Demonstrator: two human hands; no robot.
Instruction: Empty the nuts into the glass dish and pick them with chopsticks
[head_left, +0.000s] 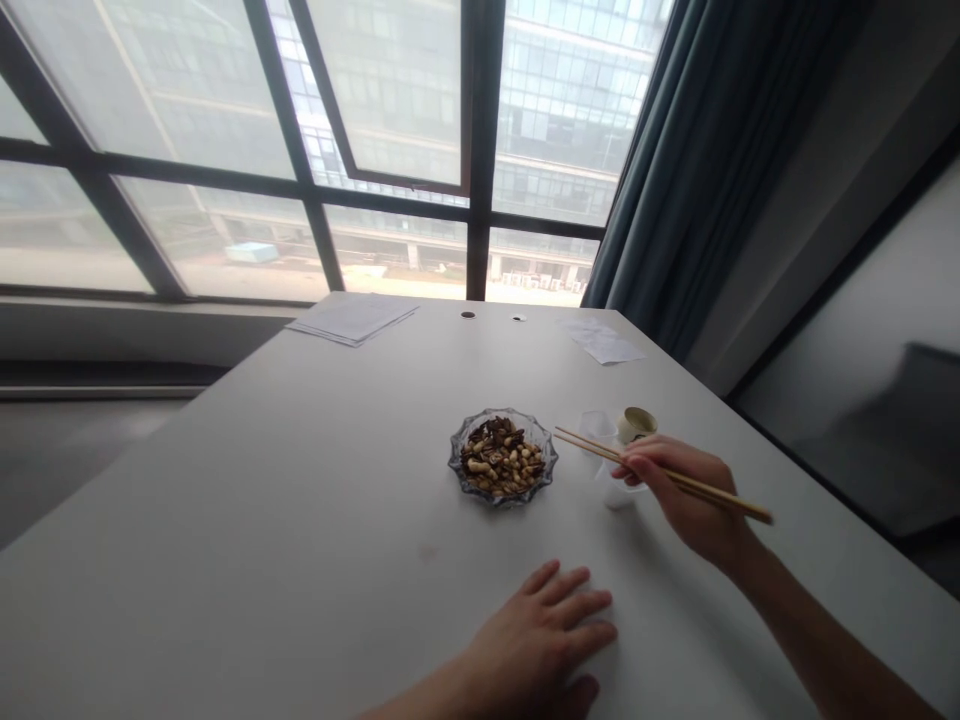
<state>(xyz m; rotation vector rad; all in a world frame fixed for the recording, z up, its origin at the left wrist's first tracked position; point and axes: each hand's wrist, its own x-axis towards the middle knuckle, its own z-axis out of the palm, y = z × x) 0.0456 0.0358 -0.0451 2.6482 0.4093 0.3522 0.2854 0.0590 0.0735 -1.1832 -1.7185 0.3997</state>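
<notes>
A pair of wooden chopsticks (724, 497) is held in my right hand (686, 495), tips pointing left toward a clear glass bowl (459, 480) with a scalloped rim. Peanuts in their shells and darker bits (501, 455) fill the bowl. Between the tips I see nothing held. My left hand (544, 635) rests palm down on the table, fingers spread, nearer to me than the bowl. Behind my right hand stand clear plastic cups (596, 428) and a small round container (637, 422), both partly covered by the hand and chopsticks.
The white table (285, 520) reaches toward the windows. Sheets of paper (356, 318) lie at its far left corner, and another paper (606, 340) at the far right. Two round holes are near the back edge. A dark curtain (705, 150) hangs at the right.
</notes>
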